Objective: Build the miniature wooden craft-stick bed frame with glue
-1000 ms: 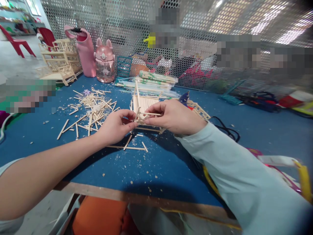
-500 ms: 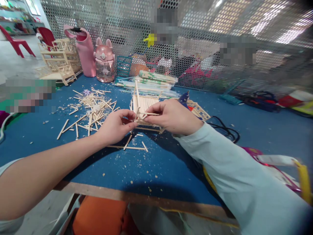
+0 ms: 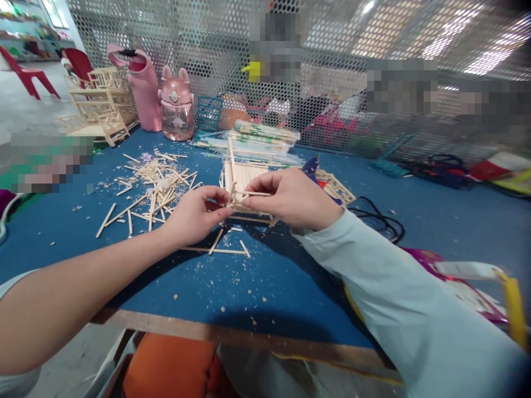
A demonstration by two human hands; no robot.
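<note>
A small stick model [image 3: 249, 176] with a slatted surface and an upright stick stands on the blue table. At its front left corner, my left hand [image 3: 201, 213] is closed, thumb and forefinger pinching a short wooden stick [image 3: 233, 190]. My right hand [image 3: 292, 196] pinches a thin wooden stick [image 3: 259, 193] that lies level across the front of the model, its left end close to the left fingertips. Whether the two sticks touch is too small to tell. The fingers hide part of the model's front.
Loose sticks and crumbs [image 3: 160, 188] lie to the left. Behind stand a pink bottle [image 3: 145, 99], a clear-bodied cup [image 3: 177, 113] and a larger stick model [image 3: 99, 105]. Bagged sticks [image 3: 265, 132] lie at the back. A blue glue gun [image 3: 311, 166] and black cable [image 3: 385, 218] are on the right.
My right hand's fingertips have shifted very slightly left along the stick. Otherwise the hands, the sticks and the model look the same, apart from a small camera shift.
</note>
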